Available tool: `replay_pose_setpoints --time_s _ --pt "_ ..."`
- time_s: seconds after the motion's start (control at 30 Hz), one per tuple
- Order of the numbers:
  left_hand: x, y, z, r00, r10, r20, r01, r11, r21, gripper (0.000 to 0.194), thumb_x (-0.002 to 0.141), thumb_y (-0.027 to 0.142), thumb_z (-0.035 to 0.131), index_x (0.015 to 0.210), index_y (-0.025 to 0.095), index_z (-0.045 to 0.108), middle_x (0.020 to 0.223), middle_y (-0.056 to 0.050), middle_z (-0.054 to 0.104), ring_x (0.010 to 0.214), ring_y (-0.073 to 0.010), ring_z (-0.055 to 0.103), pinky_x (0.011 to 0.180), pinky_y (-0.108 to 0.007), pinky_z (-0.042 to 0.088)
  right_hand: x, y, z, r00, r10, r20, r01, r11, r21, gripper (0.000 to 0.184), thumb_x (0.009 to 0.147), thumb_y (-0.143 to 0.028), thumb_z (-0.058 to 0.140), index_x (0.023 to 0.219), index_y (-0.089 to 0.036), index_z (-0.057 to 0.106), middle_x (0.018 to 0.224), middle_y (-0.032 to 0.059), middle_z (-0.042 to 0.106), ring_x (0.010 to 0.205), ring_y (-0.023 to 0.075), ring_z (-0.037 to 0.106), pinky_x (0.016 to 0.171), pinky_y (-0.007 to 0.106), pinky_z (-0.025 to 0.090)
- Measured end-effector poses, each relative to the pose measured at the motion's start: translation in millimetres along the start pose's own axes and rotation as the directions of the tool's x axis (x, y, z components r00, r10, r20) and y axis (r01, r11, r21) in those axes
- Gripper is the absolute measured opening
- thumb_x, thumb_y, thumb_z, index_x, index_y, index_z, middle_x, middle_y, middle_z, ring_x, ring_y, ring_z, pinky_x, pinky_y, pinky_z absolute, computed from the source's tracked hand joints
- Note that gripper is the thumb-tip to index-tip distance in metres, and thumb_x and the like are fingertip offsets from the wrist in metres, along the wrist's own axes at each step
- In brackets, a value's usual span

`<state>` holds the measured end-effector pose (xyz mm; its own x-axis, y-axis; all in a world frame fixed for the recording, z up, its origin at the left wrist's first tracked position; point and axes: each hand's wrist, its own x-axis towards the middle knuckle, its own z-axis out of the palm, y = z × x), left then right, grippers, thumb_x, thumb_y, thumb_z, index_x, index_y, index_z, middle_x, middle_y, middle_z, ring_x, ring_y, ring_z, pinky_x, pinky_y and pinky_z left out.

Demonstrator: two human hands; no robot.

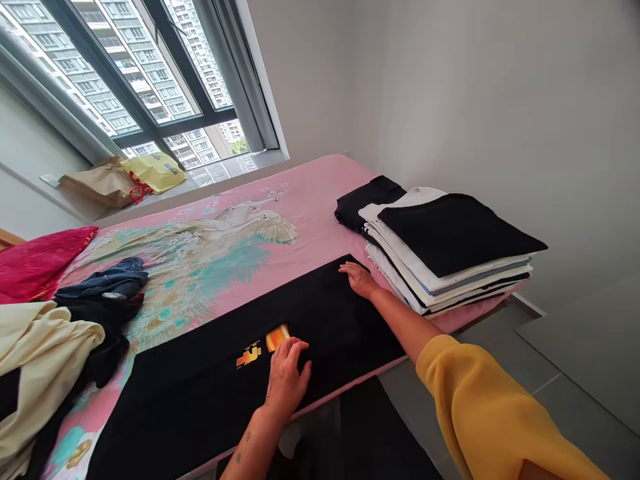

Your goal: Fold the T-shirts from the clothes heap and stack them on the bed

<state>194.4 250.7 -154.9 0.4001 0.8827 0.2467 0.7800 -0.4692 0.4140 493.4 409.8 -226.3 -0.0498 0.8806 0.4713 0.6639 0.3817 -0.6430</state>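
A black T-shirt [200, 393], folded into a long strip with an orange and yellow print, lies along the near edge of the bed. On its middle, beside the print, rests my left hand [287, 373] with fingers loosely bent and apart; nothing shows in its grasp. My right hand [359, 278] reaches to the strip's far right end, its fingers lying at the top edge of the cloth. Whether those fingertips pinch the fabric is hard to see. Just right of that hand stands a stack of folded clothes [450, 267], a black piece on top.
A pink bedsheet [310, 180] with a peacock pattern covers the bed. At the left lie a cream garment [45, 360], a dark blue garment [110, 277] and a red cushion [45, 260]. Brown [100, 183] and yellow bags [155, 172] sit by the window. A wall rises behind the stack.
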Motion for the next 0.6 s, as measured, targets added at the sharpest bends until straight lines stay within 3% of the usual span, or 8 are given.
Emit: replay_pose_setpoints --time_s 0.13,0.23,0.4,0.5,0.6 --pt "-2 -4 -0.7 0.997 0.075 -0.02 -0.074 0.996 0.046 0.023 0.08 0.015 0.048 0.1 0.023 0.056 0.106 -0.007 0.056 0.103 -0.0212 0.053 0.091 -0.041 0.044 -1 -2 -2 1.0 -0.003 0.003 0.003 1.0 -0.006 0.044 0.073 0.002 0.039 0.101 -0.018 0.067 0.113 0.0063 0.064 0.119 0.0187 0.05 0.105 0.041 0.038" --pt "7 -1 0.1 0.996 0.059 -0.064 -0.052 0.994 0.096 0.021 0.08 0.016 0.048 0.099 0.023 0.056 0.103 -0.006 0.057 0.1 -0.0209 0.055 0.089 -0.038 0.046 -1 -3 -2 1.0 0.001 0.001 -0.001 1.0 -0.015 0.046 0.072 0.002 0.039 0.101 -0.02 0.067 0.112 0.0048 0.064 0.119 0.0184 0.05 0.105 0.042 0.038" --pt "13 -1 -2.6 0.993 -0.082 -0.081 0.096 0.976 0.195 0.028 0.071 0.01 0.05 0.096 0.022 0.056 0.095 -0.007 0.06 0.09 -0.0227 0.059 0.08 -0.037 0.049 -2 -4 -2 1.0 0.006 0.001 -0.006 1.0 -0.021 0.048 0.071 0.002 0.04 0.103 -0.021 0.067 0.113 0.004 0.064 0.119 0.0185 0.05 0.105 0.044 0.038" --pt "9 1 -4.5 0.981 -0.158 -0.112 0.169 0.981 0.099 0.023 0.075 0.011 0.046 0.093 0.022 0.053 0.089 -0.005 0.064 0.084 -0.0206 0.062 0.078 -0.034 0.048 -3 -4 -2 1.0 0.008 -0.006 -0.008 1.0 -0.026 0.047 0.071 0.002 0.04 0.102 -0.021 0.067 0.113 0.004 0.064 0.119 0.0187 0.05 0.105 0.043 0.038" --pt "2 7 -2.6 0.929 -0.341 -0.144 0.335 0.94 -0.062 0.021 0.078 0.013 0.044 0.096 0.023 0.048 0.088 -0.004 0.067 0.079 -0.019 0.065 0.071 -0.031 0.047 -3 -4 -2 1.0 0.006 -0.014 -0.007 0.999 -0.031 0.045 0.072 0.001 0.04 0.102 -0.02 0.067 0.112 0.0042 0.064 0.118 0.0187 0.05 0.105 0.042 0.038"
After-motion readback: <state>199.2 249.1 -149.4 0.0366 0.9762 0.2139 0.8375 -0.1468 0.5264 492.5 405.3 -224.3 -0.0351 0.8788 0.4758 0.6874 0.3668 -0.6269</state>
